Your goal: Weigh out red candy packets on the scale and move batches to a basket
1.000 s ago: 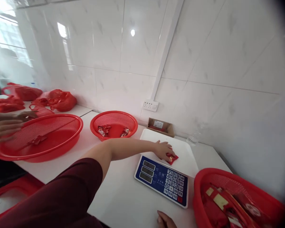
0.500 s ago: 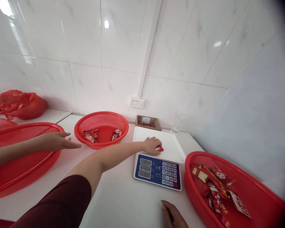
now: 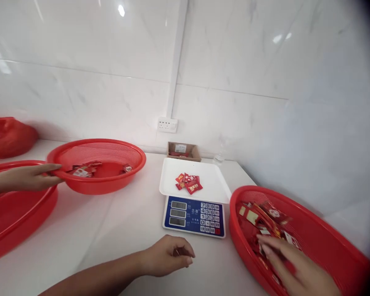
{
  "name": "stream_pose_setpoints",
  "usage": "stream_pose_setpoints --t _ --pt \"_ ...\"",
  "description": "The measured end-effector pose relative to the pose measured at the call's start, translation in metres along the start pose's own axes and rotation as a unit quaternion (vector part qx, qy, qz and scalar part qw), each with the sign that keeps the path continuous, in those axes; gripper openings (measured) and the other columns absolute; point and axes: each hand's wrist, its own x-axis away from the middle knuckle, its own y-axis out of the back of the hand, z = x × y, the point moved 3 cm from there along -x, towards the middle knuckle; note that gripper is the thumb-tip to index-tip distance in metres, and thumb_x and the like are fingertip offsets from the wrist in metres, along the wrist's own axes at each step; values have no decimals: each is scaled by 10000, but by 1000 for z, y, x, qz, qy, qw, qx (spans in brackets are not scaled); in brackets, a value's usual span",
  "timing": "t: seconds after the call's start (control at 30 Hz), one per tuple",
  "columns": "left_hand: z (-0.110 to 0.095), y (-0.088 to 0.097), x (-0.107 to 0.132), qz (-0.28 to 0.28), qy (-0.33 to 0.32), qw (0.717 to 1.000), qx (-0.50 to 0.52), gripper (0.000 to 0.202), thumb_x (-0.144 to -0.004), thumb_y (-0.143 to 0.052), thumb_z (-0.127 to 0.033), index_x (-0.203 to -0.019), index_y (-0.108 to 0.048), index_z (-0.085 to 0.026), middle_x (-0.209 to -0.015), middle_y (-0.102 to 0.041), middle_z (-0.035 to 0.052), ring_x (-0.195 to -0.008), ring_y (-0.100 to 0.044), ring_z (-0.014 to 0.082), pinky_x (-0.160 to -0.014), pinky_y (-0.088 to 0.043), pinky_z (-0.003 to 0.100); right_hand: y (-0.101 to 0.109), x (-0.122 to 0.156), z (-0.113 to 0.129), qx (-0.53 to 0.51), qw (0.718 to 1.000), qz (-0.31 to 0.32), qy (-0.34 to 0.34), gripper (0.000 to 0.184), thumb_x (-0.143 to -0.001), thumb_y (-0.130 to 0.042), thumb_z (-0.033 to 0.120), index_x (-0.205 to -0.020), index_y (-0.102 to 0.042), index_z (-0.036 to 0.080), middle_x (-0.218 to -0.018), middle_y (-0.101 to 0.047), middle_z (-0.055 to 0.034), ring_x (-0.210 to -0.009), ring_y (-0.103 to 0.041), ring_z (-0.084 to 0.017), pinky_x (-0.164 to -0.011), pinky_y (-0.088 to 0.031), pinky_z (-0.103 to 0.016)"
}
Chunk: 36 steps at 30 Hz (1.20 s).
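Note:
My left hand (image 3: 169, 255) hovers over the white table in front of the scale, its fingers loosely curled and the thumb apart from them, holding nothing that I can see. Stretched out and somewhat blurred, the fingers of my right hand (image 3: 296, 263) reach over small red packets (image 3: 249, 216) in the right red basket (image 3: 237, 230). Whether they touch a packet is unclear. Several red wrapped packets (image 3: 191, 186) lie in a small pile on the scale's white tray (image 3: 169, 176). Below the tray is the scale's blue keypad panel (image 3: 194, 216).
A co-worker's hand (image 3: 37, 176) grips the rim of the middle red basket (image 3: 120, 185), which holds some packets. Another red basket (image 3: 21, 222) stands at the left, with a red plastic bag (image 3: 12, 137) behind it. A cardboard box (image 3: 195, 153) and clear bottle (image 3: 218, 158) are by the wall.
The arm in a dark red sleeve has withdrawn from the scale, uncovering packets on its tray. My left hand has come into view; my right has moved over the right basket. A co-worker's hand now grips the middle basket.

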Motion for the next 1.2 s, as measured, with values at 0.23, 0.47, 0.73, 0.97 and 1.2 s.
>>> stream_pose_setpoints --t 0.23,0.47,0.73,0.97,1.2 --pt "39 -8 -2 -10 63 994 87 289 -688 -671 -355 -858 -584 -138 -766 -607 16 -720 -559 130 -713 -436 285 -11 -28 -18 74 962 264 -11 496 -789 -429 244 -1275 -530 252 -1447 -373 -41 -1332 -316 -244 -1070 -313 -396" --pt "34 -5 2 27 38 997 -69 212 -763 -559 -244 -945 -622 -157 -910 -648 40 -790 -560 140 -727 -437 260 -33 -52 -13 231 931 276 53 562 -738 -491 180 -1284 -511 311 -1517 -208 -24 -1383 -149 -296 -1089 -231 -477" --pt "37 -3 1 40 31 995 -86 224 -791 -539 -278 -973 -619 -174 -931 -644 34 -805 -560 143 -722 -435 249 -1 -57 -46 373 896 239 -36 393 -782 -466 226 -1140 -624 260 -1496 -279 -55 -1369 -196 -341 -995 -326 -531" --pt "36 -1 -1 57 38 995 -77 228 -794 -540 -282 -981 -617 -176 -944 -640 40 -839 -568 155 -752 -441 264 9 -42 -47 304 905 276 -112 302 -801 -426 222 -992 -657 185 -1044 -674 -151 -947 -626 -315 -778 -472 -441" --pt "37 -2 -2 61 48 996 -39 242 -785 -558 -288 -991 -596 -165 -942 -636 48 -862 -572 161 -788 -438 283 -27 -30 -40 166 918 352 -79 658 -790 -471 270 -1421 -287 254 -1539 -106 -60 -1385 -152 -264 -1083 -258 -397"
